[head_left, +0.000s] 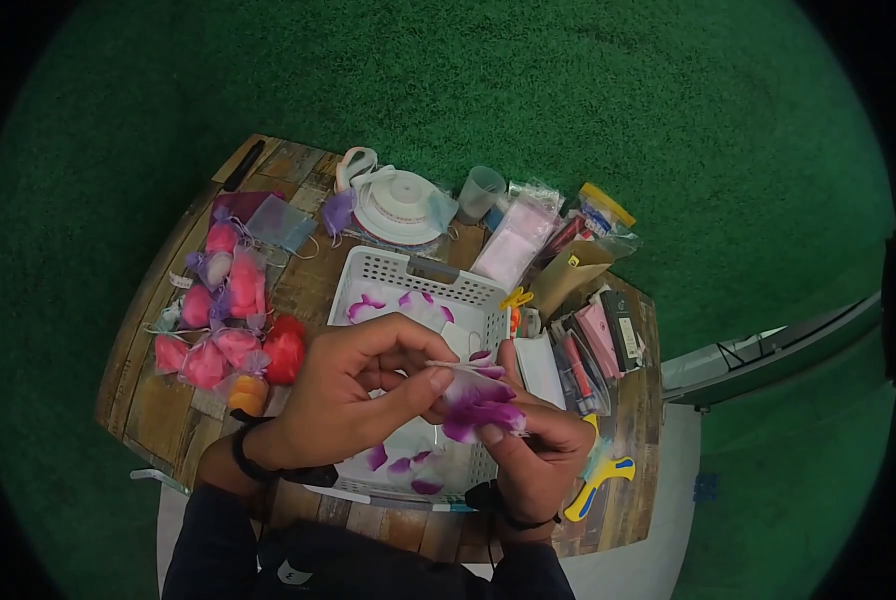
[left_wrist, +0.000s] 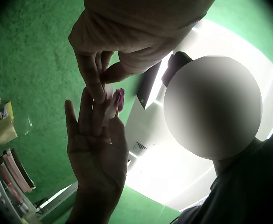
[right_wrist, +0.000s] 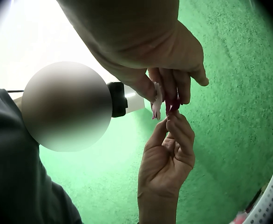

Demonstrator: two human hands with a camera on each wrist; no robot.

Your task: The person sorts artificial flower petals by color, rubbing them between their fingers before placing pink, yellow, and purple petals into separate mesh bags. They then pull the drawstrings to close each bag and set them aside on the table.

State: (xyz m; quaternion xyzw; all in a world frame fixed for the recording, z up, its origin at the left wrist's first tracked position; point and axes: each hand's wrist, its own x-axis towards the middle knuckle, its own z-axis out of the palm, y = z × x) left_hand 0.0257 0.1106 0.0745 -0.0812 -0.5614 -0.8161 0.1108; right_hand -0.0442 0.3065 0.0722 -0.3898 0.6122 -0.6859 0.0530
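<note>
Left hand (head_left: pixel 343 398) pinches purple-white petals (head_left: pixel 478 396) at their ten o'clock; my right hand (head_left: pixel 542 447) pinches them at five, above white basket (head_left: pixel 378 268). Best keep pressure light: thin petals likely crease.

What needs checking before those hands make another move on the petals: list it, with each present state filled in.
1. Left hand has a grip: ok, thumb and finger pinch the edge of the held petals.
2. Right hand has a grip: ok, its thumb presses the same bunch against its fingers.
3. White basket below the work: ok, both hands are above it in the head view.
4. Loose petals gathered together: not ok, they lie scattered in the basket.
5. Number of layers in the held bunch: cannot tell, the petals overlap and fingers cover parts.
</note>
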